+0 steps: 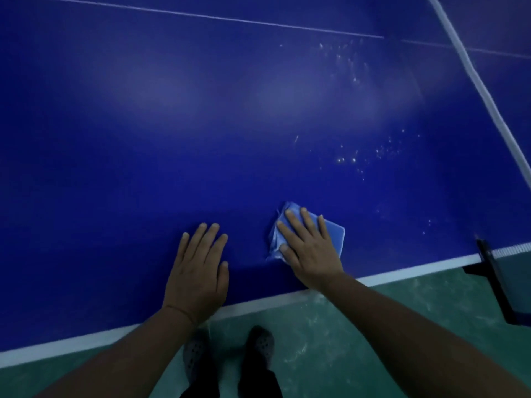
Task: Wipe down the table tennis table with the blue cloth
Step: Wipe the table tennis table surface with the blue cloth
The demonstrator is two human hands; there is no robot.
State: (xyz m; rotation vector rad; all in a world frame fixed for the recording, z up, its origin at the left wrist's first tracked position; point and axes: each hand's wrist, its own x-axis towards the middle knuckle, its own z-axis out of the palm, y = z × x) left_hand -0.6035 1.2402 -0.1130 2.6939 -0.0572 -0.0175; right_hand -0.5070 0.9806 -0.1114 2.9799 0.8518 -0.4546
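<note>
Blue folded cloth lies under R hand, fingers flat, pressing it onto dark-blue bench; L hand at 9 o'clock, fingers flat, holding nothing.

green floor below table edge | dark perforated shoes on floor | black net clamp at right

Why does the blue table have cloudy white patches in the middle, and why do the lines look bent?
Head view: the pale patches are lamp glare on the shiny table; its corners fall dark, and the wide lens curves the white edge line and net. The right hand on the cloth looks slightly soft.
</note>
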